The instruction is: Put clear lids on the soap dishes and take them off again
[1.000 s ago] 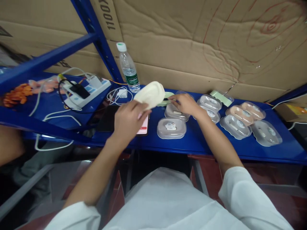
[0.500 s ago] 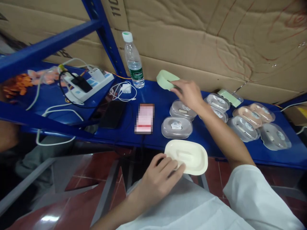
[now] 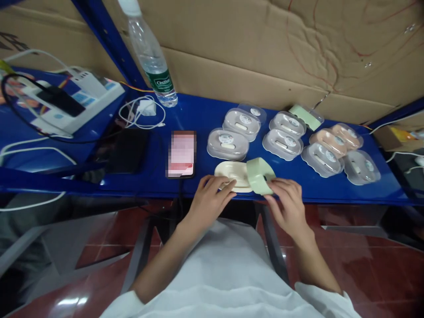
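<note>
A shallow cream soap-dish tray (image 3: 234, 172) with rounded corners lies at the table's front edge. My left hand (image 3: 213, 196) grips its near left side, fingertips over the rim. My right hand (image 3: 287, 204) pinches a light green soap-dish part (image 3: 258, 174), tilted on its side over the tray's right end. Whether the two pieces touch, I cannot tell. Just behind them stands a clear-lidded soap box (image 3: 228, 145) with a round label.
Several more lidded boxes (image 3: 284, 143) stand to the right, some with peach bases (image 3: 328, 140). On the left are a phone (image 3: 181, 152), a water bottle (image 3: 154, 66), a coiled white charger cable (image 3: 145, 108) and a power strip (image 3: 76, 106). Cardboard (image 3: 225, 48) walls the back.
My right hand has brought the light green part from the back of the table to the cream tray. My left hand has moved the tray forward to the table edge. The view has shifted.
</note>
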Motion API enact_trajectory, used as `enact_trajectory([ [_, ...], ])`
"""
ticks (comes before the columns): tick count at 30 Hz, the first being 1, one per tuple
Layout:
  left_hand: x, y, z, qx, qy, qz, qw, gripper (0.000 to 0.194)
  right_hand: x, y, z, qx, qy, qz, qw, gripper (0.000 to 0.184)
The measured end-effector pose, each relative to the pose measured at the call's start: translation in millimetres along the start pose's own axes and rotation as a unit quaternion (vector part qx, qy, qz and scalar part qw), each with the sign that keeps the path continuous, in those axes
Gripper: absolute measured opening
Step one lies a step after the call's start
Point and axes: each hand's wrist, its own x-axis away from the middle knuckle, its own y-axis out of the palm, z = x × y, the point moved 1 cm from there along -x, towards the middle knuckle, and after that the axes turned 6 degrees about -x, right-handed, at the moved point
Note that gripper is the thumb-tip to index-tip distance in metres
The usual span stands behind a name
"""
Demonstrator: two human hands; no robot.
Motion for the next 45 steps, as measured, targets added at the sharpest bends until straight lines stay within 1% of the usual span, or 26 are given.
enact_trajectory([
  [4, 8, -5.9, -5, 0.080, -0.097, 0.051, 0.991, 0.061, -22, 28, -5, 0.017, -0.043, -0.043, 0.998, 0.032],
  [6, 12, -9.1, -8, 0.104, -0.108, 0.054, 0.987, 0.067, -32, 39, -9, 0.010, -0.068, -0.058, 0.996, 0.030],
  [7, 14, -10.0, -9, 0.105, -0.099, 0.046, 0.989, 0.066, -36, 44, -11, 0.006, -0.076, -0.065, 0.995, 0.029],
  [9, 16, -10.6, -11, 0.087, -0.070, 0.023, 0.993, 0.056, -39, 51, -14, -0.002, -0.084, -0.084, 0.993, 0.030],
  [13, 15, -9.1, -15, 0.051, -0.039, -0.002, 0.998, 0.041, -33, 62, -17, -0.019, -0.080, -0.121, 0.989, 0.036],
  [15, 14, -8.0, -15, 0.044, -0.033, -0.006, 0.998, 0.035, -27, 62, -17, -0.021, -0.076, -0.127, 0.989, 0.039],
  [17, 13, -7.0, -15, 0.042, -0.029, -0.009, 0.999, 0.031, -25, 55, -14, -0.031, -0.085, -0.137, 0.986, 0.042],
  [19, 13, -6.0, -15, 0.047, -0.029, -0.010, 0.998, 0.030, -35, 38, -2, -0.047, -0.098, -0.130, 0.986, 0.044],
  [20, 13, -5.3, -15, 0.049, -0.031, -0.010, 0.998, 0.029, -46, 27, 8, -0.050, -0.097, -0.112, 0.988, 0.044],
  [22, 12, -3.3, -13, 0.056, -0.033, -0.005, 0.998, 0.026, -81, 5, 39, -0.032, -0.065, -0.054, 0.996, 0.041],
  [23, 12, -2.0, -13, 0.061, -0.035, 0.000, 0.998, 0.025, -103, -2, 60, -0.011, -0.031, -0.034, 0.999, 0.038],
  [24, 12, -0.4, -12, 0.066, -0.037, 0.007, 0.997, 0.024, -127, -7, 82, 0.011, -0.002, -0.039, 0.999, 0.038],
  [25, 12, 1.2, -11, 0.070, -0.041, 0.016, 0.997, 0.024, -152, -7, 104, 0.030, 0.017, -0.073, 0.997, 0.037],
  [26, 12, 2.9, -11, 0.075, -0.044, 0.026, 0.996, 0.025, -175, -4, 127, 0.041, 0.032, -0.135, 0.989, 0.039],
  [27, 12, 4.4, -10, 0.079, -0.048, 0.034, 0.995, 0.025, -196, 2, 147, 0.041, 0.044, -0.170, 0.984, 0.043],
  [28, 12, 5.7, -10, 0.082, -0.052, 0.043, 0.994, 0.026, -213, 10, 165, 0.040, 0.053, -0.191, 0.979, 0.049],
  [29, 13, 6.7, -10, 0.085, -0.054, 0.049, 0.994, 0.027, -226, 20, 181, 0.038, 0.062, -0.216, 0.974, 0.055],
  [31, 14, 7.7, -10, 0.088, -0.053, 0.055, 0.993, 0.026, -240, 38, 202, 0.029, 0.074, -0.239, 0.968, 0.063],
  [34, 14, 7.3, -12, 0.084, -0.044, 0.061, 0.994, 0.025, -244, 55, 218, 0.021, 0.085, -0.243, 0.966, 0.070],
  [37, 13, 6.5, -12, 0.077, -0.043, 0.066, 0.994, 0.027, -247, 64, 222, 0.016, 0.095, -0.231, 0.968, 0.077],
  [39, 13, 6.3, -12, 0.074, -0.048, 0.063, 0.994, 0.027, -252, 65, 221, 0.008, 0.095, -0.221, 0.971, 0.075],
  [41, 13, 6.3, -12, 0.075, -0.055, 0.057, 0.994, 0.028, -258, 61, 215, -0.001, 0.088, -0.207, 0.974, 0.070],
  [42, 13, 6.4, -12, 0.076, -0.058, 0.055, 0.994, 0.028, -259, 56, 211, -0.006, 0.084, -0.197, 0.977, 0.068],
  [44, 12, 6.3, -12, 0.081, -0.064, 0.055, 0.993, 0.027, -254, 39, 196, -0.015, 0.075, -0.166, 0.983, 0.065],
  [45, 12, 6.2, -12, 0.086, -0.066, 0.056, 0.992, 0.027, -246, 27, 187, -0.018, 0.069, -0.140, 0.988, 0.064],
])
